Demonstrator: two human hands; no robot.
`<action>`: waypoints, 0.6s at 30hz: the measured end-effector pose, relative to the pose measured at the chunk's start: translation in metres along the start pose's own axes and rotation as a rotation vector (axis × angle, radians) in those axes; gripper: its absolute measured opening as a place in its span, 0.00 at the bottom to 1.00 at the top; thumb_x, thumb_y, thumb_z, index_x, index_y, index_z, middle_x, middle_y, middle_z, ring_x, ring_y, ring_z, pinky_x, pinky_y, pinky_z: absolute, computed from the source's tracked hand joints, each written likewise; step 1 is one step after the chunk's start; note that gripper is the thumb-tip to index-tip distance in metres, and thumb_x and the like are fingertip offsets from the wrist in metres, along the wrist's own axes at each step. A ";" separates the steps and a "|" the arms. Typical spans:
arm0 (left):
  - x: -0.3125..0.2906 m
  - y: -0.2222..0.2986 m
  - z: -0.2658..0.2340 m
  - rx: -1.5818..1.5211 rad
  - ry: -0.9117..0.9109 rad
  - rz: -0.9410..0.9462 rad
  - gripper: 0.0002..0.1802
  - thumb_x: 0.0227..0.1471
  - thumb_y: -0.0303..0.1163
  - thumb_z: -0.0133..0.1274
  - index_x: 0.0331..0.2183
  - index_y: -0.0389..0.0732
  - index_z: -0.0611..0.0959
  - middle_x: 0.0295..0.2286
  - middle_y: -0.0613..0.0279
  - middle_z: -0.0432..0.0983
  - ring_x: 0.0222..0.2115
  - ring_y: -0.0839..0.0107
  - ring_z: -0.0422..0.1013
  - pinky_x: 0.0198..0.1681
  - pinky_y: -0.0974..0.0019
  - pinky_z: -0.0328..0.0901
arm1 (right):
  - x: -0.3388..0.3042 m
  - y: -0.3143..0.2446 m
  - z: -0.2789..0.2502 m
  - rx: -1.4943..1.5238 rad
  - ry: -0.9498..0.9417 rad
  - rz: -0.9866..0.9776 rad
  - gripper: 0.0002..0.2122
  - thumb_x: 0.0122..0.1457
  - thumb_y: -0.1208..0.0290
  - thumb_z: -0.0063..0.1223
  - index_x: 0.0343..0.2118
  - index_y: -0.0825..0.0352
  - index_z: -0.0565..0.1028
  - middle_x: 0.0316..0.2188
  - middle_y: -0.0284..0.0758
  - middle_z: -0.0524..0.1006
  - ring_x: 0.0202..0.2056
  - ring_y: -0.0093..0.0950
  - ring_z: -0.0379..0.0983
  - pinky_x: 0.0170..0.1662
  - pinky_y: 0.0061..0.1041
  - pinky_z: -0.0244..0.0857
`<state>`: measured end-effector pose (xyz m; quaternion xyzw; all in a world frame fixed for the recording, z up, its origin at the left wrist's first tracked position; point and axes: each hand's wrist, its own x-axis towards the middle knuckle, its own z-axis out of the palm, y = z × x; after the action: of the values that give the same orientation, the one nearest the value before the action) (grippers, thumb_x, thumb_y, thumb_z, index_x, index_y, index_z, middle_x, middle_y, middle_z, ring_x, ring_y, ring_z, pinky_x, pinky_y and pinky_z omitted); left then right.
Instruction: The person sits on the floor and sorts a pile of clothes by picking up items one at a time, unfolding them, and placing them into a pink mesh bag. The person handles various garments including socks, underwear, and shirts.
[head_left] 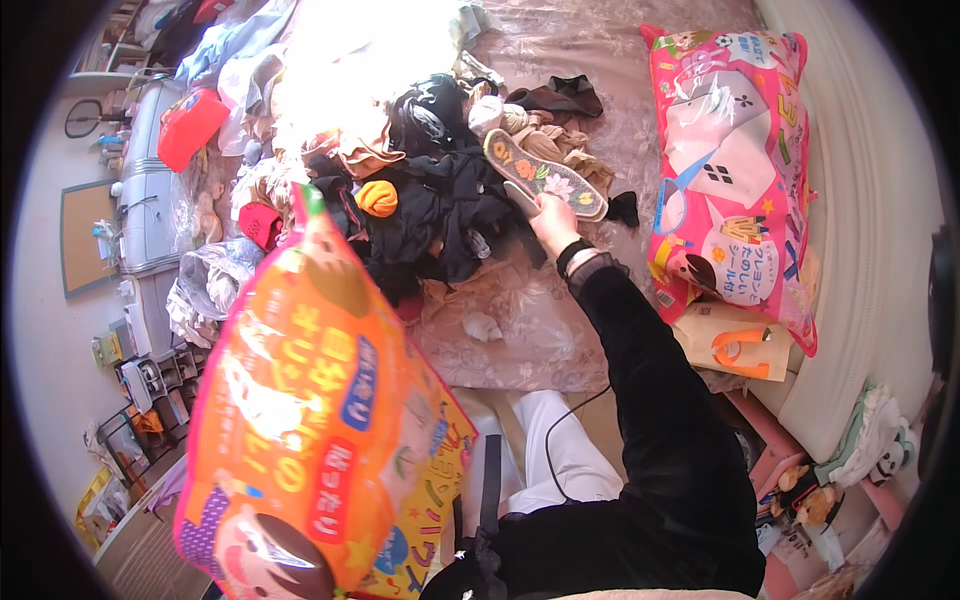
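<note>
Gripping a narrow grey strip (522,198) between thumb and fingers, the person's right hand (556,226) is closed and held out over the near edge of a heap of dark clothes (440,215) on the bed (535,335). The floral insole (560,185) lies right against that hand, its flowered face upward; whether the strip is part of it, or a second one seen edge-on, cannot be told. The left hand is out of sight, so its state cannot be told either.

To handle the insole well, the fingers would best pinch it near the middle of its length and lift it flat, so that it neither folds nor drags loose garments along. The large orange bag (310,400), tilted in the left foreground, is best kept clear of the right arm's path.

Counted: one floral insole for certain, one grey strip, one orange bag, one pink bag (725,150) at the right, one brown paper packet (733,343) just beside the pink bag's lower end, one rolled orange cloth (377,198) and one red cap (193,130). The dark garments overlap too much to count.
</note>
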<state>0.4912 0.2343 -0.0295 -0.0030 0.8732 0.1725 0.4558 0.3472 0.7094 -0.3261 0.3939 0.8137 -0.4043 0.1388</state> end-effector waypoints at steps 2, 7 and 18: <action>0.000 0.001 0.000 0.000 -0.011 0.005 0.18 0.49 0.35 0.52 0.42 0.38 0.73 0.36 0.56 0.72 0.36 0.61 0.70 0.38 0.62 0.64 | 0.003 -0.007 -0.008 -0.314 0.570 -0.542 0.05 0.42 0.71 0.61 0.22 0.60 0.75 0.37 0.41 0.76 0.45 0.44 0.70 0.45 0.41 0.63; -0.004 0.003 0.001 0.000 -0.012 0.003 0.17 0.49 0.35 0.51 0.41 0.39 0.73 0.35 0.56 0.72 0.35 0.61 0.70 0.37 0.61 0.64 | 0.052 0.002 -0.054 -0.229 0.184 -0.255 0.26 0.36 0.63 0.67 0.42 0.64 0.74 0.48 0.42 0.72 0.53 0.39 0.65 0.55 0.38 0.58; -0.010 0.016 0.004 0.051 -0.024 0.058 0.16 0.49 0.36 0.51 0.40 0.40 0.73 0.32 0.56 0.72 0.33 0.60 0.70 0.34 0.59 0.65 | 0.019 0.025 -0.023 -0.326 0.122 -0.011 0.19 0.43 0.63 0.64 0.38 0.65 0.73 0.37 0.44 0.77 0.43 0.42 0.73 0.46 0.40 0.65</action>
<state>0.4972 0.2493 -0.0189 0.0361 0.8715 0.1635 0.4609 0.3559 0.7465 -0.3354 0.3858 0.8775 -0.2428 0.1490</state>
